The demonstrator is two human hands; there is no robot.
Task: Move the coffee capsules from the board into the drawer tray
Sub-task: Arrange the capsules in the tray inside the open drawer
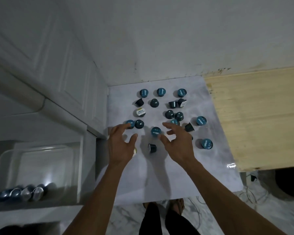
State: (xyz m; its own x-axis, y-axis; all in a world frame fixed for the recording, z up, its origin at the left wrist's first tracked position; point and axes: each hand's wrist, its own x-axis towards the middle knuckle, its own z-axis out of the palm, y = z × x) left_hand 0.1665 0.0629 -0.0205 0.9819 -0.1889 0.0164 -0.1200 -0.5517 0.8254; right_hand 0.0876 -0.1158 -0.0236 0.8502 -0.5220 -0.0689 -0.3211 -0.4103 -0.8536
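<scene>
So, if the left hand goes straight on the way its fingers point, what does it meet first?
Most likely the teal-lidded capsule right at the fingertips of the left hand, with a dark capsule beside it. The hand's height above the board is unclear.

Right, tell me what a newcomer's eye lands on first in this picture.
First come the small dark teal coffee capsules scattered over the pale grey marbled board at centre. Just above its near half, the left hand and right hand hover with fingers spread, neither holding a capsule. At lower left, the clear plastic drawer tray holds a short row of shiny capsules.
</scene>
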